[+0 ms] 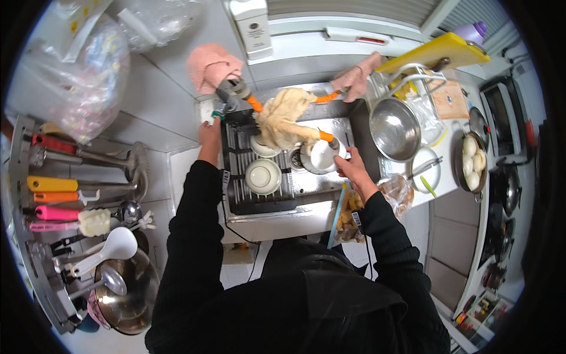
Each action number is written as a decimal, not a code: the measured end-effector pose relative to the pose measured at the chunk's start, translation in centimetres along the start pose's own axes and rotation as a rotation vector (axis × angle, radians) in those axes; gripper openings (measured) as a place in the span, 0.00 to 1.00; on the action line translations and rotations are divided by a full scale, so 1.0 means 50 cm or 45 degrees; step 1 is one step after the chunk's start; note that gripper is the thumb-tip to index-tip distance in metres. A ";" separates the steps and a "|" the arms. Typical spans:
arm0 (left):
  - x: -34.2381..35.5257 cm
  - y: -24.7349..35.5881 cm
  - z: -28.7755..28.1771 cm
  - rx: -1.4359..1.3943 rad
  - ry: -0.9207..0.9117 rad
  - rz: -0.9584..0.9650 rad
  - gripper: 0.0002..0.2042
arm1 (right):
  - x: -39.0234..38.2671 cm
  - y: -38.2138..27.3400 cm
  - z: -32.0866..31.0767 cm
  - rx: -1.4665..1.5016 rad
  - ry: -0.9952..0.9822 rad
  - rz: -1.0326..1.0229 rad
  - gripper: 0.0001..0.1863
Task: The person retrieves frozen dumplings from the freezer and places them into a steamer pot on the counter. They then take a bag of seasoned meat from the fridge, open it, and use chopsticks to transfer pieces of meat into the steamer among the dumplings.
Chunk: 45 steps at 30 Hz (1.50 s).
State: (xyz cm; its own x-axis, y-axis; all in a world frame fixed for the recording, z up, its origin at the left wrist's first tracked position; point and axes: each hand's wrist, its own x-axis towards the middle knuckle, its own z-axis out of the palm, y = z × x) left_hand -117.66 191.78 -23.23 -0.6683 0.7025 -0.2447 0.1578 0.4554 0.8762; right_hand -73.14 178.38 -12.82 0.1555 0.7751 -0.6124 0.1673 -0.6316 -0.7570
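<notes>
Right-hand grip (352, 167) pinches the rim of a small white round bowl (322, 157) between thumb and fingers, holding it tilted above the sink. Left-hand grip (209, 134) reaches to the sink's far left corner, its fingertips at a small green tap handle (219, 115); whether they close around it cannot be told.

Over the held bowl hangs a bright orange tube (325, 135) with a metal nozzle, its middle wrapped in a bunched beige cloth (283, 121). Another pale bowl (306, 158) sits partly hidden just beside and beneath the held one. On the left side of the stainless-steel sink (327, 184), a black slatted rack (239, 192) carries a pale round bowl with a raised inner ring (263, 177) and, behind it, a second white bowl (263, 151) partly covered by the cloth.

To the right, the white table (450, 159) bears a wide shiny metal bowl (395, 130), a round white plate (425, 171) with a metal utensil (428, 164) across it, and a dark round pan (461, 171) of smooth white ovals (470, 146).
</notes>
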 end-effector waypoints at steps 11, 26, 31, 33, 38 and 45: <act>0.116 -0.080 0.025 0.024 -0.192 0.389 0.22 | -0.031 0.003 0.008 0.219 -0.072 0.106 0.37; -0.188 -0.017 -0.064 -0.475 -0.407 -0.242 0.14 | -0.036 -0.048 0.070 -0.969 0.597 -0.810 0.49; -0.288 -0.012 -0.095 -0.545 -0.499 -0.306 0.15 | -0.021 -0.063 0.071 -0.899 0.613 -0.858 0.50; -0.309 -0.014 -0.102 -0.531 -0.500 -0.344 0.15 | -0.018 -0.070 0.072 -0.862 0.610 -0.870 0.50; -0.325 -0.018 -0.116 -0.531 -0.530 -0.366 0.15 | -0.036 -0.066 0.075 -0.822 0.562 -0.794 0.52; -0.325 -0.027 -0.110 -0.531 -0.583 -0.387 0.14 | -0.064 -0.043 0.076 -0.732 0.448 -0.997 0.53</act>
State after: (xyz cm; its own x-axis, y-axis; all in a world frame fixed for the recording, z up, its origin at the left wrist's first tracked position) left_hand -111.00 176.76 -18.15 -0.2494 0.7791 -0.5751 -0.3423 0.4847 0.8050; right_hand -77.71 177.32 -10.10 0.0633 0.9823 0.1763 0.7701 0.0643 -0.6347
